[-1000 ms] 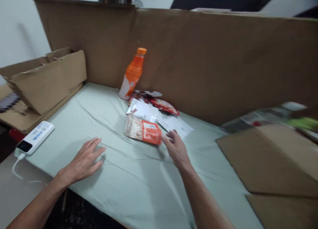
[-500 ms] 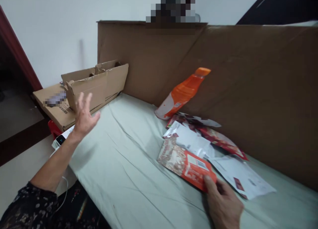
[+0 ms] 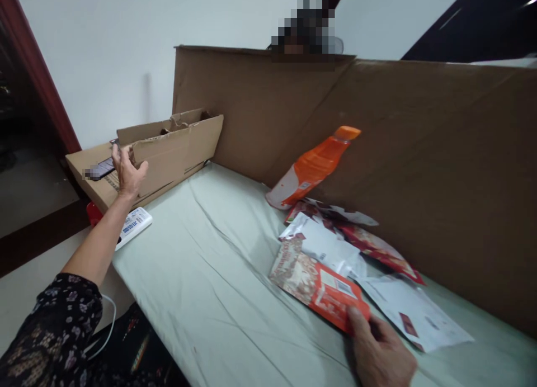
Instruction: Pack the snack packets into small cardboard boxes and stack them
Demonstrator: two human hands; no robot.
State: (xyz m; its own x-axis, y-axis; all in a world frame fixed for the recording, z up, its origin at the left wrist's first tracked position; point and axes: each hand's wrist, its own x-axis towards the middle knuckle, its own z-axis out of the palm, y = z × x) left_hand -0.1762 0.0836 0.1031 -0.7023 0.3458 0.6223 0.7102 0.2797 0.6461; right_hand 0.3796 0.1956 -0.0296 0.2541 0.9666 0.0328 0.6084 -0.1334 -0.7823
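Observation:
My right hand [image 3: 380, 348] grips the near end of a red and brown printed packet [image 3: 321, 286], thumb on top, over the green cloth. Out to the left, my left hand [image 3: 129, 171] is stretched out with fingers apart, in front of a low open cardboard box [image 3: 180, 152]. Beside its fingers lies a dark phone [image 3: 103, 168] on a flat cardboard surface [image 3: 84, 157]; I cannot tell whether they touch. White packets [image 3: 329, 244] and a red packet [image 3: 381, 244] lie behind the held one. An orange bottle [image 3: 314, 166] leans, tilted, against the cardboard wall.
A tall cardboard wall [image 3: 440, 169] runs along the back of the cloth-covered table [image 3: 201, 286]. A white device with blue print [image 3: 136, 222] sits at the left edge, by my forearm. A white cable [image 3: 111, 320] hangs below. Behind the wall is a person, blurred out.
My left hand has moved left and slightly inward to the box's near end by the phone, uncovering more of the white device. My right hand still holds the packet. The view has shifted slightly.

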